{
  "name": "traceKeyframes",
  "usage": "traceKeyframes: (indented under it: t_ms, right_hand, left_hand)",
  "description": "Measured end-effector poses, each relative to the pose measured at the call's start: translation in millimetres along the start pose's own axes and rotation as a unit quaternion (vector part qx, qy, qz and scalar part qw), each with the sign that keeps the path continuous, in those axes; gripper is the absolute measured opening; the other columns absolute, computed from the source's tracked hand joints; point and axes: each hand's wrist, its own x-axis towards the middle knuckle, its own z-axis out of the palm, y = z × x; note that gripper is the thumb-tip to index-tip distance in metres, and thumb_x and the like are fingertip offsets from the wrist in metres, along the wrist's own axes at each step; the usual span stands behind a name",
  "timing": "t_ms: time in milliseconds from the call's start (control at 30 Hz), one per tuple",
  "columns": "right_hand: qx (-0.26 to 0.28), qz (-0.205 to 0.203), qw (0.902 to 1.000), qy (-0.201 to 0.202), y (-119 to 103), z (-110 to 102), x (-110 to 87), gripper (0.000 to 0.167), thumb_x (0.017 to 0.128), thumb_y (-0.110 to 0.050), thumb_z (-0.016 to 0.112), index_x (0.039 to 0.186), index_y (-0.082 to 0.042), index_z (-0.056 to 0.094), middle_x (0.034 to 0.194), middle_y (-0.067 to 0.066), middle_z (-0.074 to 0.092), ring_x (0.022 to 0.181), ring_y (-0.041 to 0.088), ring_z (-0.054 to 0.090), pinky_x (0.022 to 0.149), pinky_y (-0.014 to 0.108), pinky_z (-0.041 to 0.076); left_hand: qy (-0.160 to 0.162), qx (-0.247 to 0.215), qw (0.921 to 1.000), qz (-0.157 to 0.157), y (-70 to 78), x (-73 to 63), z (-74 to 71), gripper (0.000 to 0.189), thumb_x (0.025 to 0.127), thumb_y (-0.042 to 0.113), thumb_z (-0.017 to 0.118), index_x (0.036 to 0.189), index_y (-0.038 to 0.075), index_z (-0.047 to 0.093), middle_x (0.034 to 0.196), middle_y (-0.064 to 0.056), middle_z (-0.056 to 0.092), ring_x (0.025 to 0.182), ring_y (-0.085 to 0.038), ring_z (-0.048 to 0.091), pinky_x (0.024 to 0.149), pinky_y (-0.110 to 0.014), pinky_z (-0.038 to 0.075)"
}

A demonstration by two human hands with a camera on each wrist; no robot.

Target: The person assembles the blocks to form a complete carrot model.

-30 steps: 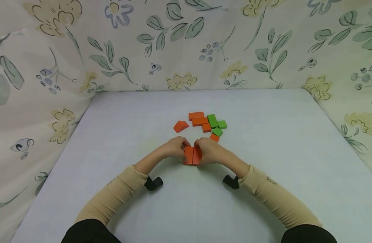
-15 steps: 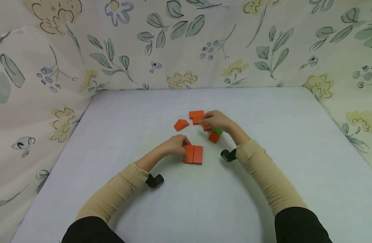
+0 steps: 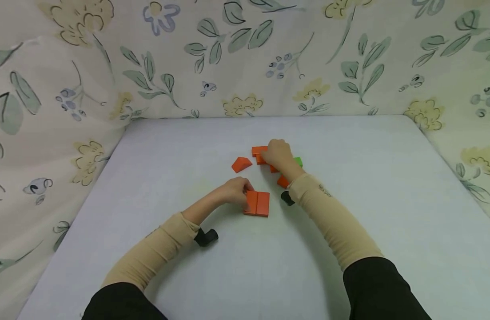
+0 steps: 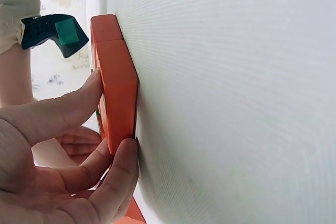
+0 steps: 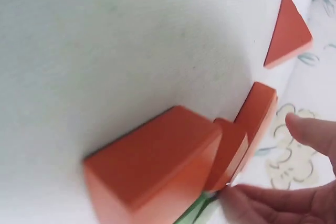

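Two orange rectangular blocks [image 3: 256,204] lie side by side on the white table. My left hand [image 3: 234,192] holds the left block by its edges; the left wrist view has the thumb and fingers around that orange block [image 4: 119,93]. Farther back, my right hand [image 3: 279,154] is over a group of orange and green blocks and hides part of it. In the right wrist view its thumb and fingers stand apart, fingertips close to an orange block [image 5: 227,156] and a green block [image 5: 197,209]. Whether they touch is unclear.
An orange wedge-like block [image 3: 241,164] lies left of the group. One orange block [image 3: 282,181] sits nearer, under the right wrist, and a green block [image 3: 298,162] shows at the group's right. Floral cloth [image 3: 237,58] hangs behind the table.
My right hand has let go of the right orange block and moved back to the block group, then slightly left over it. My left hand stays on its block.
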Motion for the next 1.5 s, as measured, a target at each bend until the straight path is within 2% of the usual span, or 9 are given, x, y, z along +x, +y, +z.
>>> traceKeyframes:
  t_ms: [133,267,367,567,733,833,1133,1300,1500]
  right_hand:
    - [-0.06,0.005,0.9982,-0.005,-7.7,5.7,0.5,0.043,0.092,-0.041,0.062,0.094,0.002,0.063,0.079,0.01,0.054,0.065,0.02,0.052,0.055,0.027,0.042]
    - [-0.085,0.003,0.9964,0.002,-8.0,7.4,1.9,0.048,0.088,-0.044,0.066,0.098,0.003,0.065,0.086,0.012,0.058,0.072,0.022,0.053,0.061,0.029,0.044]
    - [-0.066,0.008,0.9978,-0.001,-7.4,5.8,1.6,0.044,0.085,-0.041,0.069,0.096,0.002,0.063,0.082,0.01,0.056,0.07,0.022,0.053,0.057,0.028,0.042]
    - [-0.052,-0.015,0.9986,0.002,-4.6,-1.7,-2.4,0.04,0.081,-0.038,0.07,0.088,-0.001,0.058,0.075,0.006,0.049,0.065,0.019,0.049,0.054,0.026,0.041]
    - [-0.02,-0.035,0.9992,-0.002,-0.4,-10.5,-13.1,0.038,0.078,-0.037,0.073,0.075,-0.004,0.054,0.064,0.003,0.042,0.057,0.016,0.045,0.05,0.025,0.036]
    - [-0.018,-0.047,0.9987,-0.011,4.7,-15.5,-23.0,0.04,0.077,-0.038,0.075,0.076,-0.004,0.053,0.065,0.003,0.044,0.059,0.017,0.046,0.052,0.025,0.037]
    - [-0.008,-0.159,0.9865,-0.035,37.9,-21.3,-60.5,0.059,0.072,-0.033,0.083,0.11,0.006,0.062,0.089,0.012,0.063,0.078,0.024,0.055,0.066,0.032,0.045]
    - [-0.022,-0.219,0.9743,-0.048,50.0,-17.9,-86.4,0.056,0.07,-0.029,0.085,0.108,0.006,0.064,0.091,0.008,0.063,0.08,0.021,0.054,0.067,0.031,0.046]
    - [-0.032,-0.258,0.9608,-0.097,51.7,-9.7,-105.5,0.054,0.069,-0.026,0.086,0.107,0.005,0.065,0.084,0.003,0.06,0.075,0.017,0.052,0.064,0.028,0.046]
  left_hand:
    - [-0.001,0.008,1.0,0.002,0.8,2.6,0.0,0.046,0.073,0.005,0.079,0.115,-0.001,0.06,0.1,-0.007,0.058,0.09,-0.02,0.053,0.077,-0.029,0.046]
    - [0.001,0.013,0.9999,0.005,0.6,4.8,1.3,0.046,0.073,0.004,0.079,0.115,-0.001,0.06,0.1,-0.007,0.059,0.089,-0.02,0.053,0.077,-0.029,0.047]
    - [0.003,0.014,0.9999,0.005,0.6,3.8,1.8,0.046,0.073,0.004,0.079,0.115,-0.002,0.061,0.099,-0.007,0.059,0.089,-0.02,0.053,0.077,-0.029,0.047]
    - [0.007,0.007,0.9999,0.011,1.1,0.5,0.9,0.046,0.073,0.002,0.079,0.115,-0.003,0.061,0.1,-0.008,0.059,0.089,-0.021,0.052,0.078,-0.03,0.046]
    - [0.008,0.009,0.9998,0.014,0.7,1.1,1.0,0.046,0.072,0.002,0.078,0.114,-0.003,0.061,0.1,-0.008,0.059,0.089,-0.02,0.052,0.078,-0.029,0.046]
    - [0.007,0.012,0.9998,0.013,0.6,1.6,1.0,0.045,0.072,0.002,0.077,0.115,-0.002,0.061,0.1,-0.007,0.059,0.089,-0.02,0.052,0.077,-0.028,0.046]
    - [0.011,0.013,0.9998,0.007,-0.1,1.6,1.3,0.046,0.072,0.003,0.079,0.115,-0.002,0.061,0.1,-0.007,0.058,0.089,-0.02,0.051,0.077,-0.028,0.046]
    - [0.008,0.008,0.9999,0.01,-0.1,-0.4,0.7,0.047,0.073,0.003,0.079,0.116,-0.002,0.061,0.1,-0.008,0.059,0.089,-0.02,0.053,0.077,-0.029,0.047]
    - [0.007,-0.005,0.9999,0.004,0.7,-2.4,1.5,0.047,0.074,0.005,0.08,0.115,-0.002,0.06,0.102,-0.008,0.059,0.093,-0.021,0.054,0.08,-0.03,0.047]
